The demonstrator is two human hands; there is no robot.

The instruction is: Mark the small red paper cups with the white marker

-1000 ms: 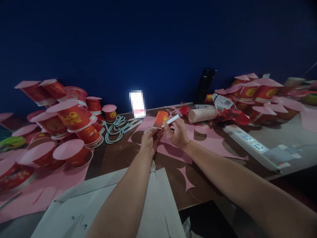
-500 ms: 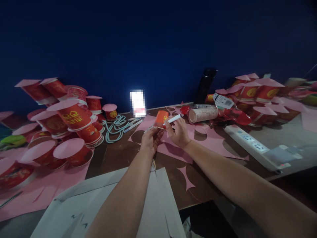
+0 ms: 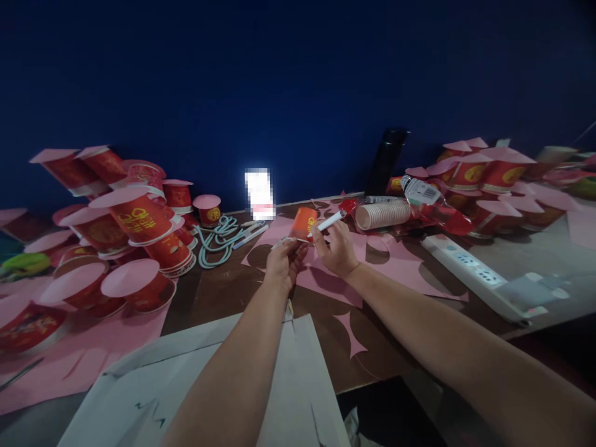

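Note:
In the middle of the head view, a red paper cup [image 3: 305,221] with yellow print is tilted over the table. My left hand [image 3: 282,261] grips it by its near rim, fingers closed. My right hand [image 3: 339,249] is closed round a white pen [image 3: 330,221], its lower tip close to the cup's edge; whether it touches I cannot tell. Cut pink paper [image 3: 326,282] with round holes lies beneath both hands.
Red cups with pink paper tops [image 3: 137,217] are piled at left, and more such cups [image 3: 505,171] at right. Nearby are a coiled cable [image 3: 216,239], a cup stack [image 3: 384,214], a plastic bottle [image 3: 431,198], a power strip [image 3: 475,273] and a white board [image 3: 298,379].
The pen in my right hand has tilted slightly, its upper end a little higher. My left hand and the cup have barely moved.

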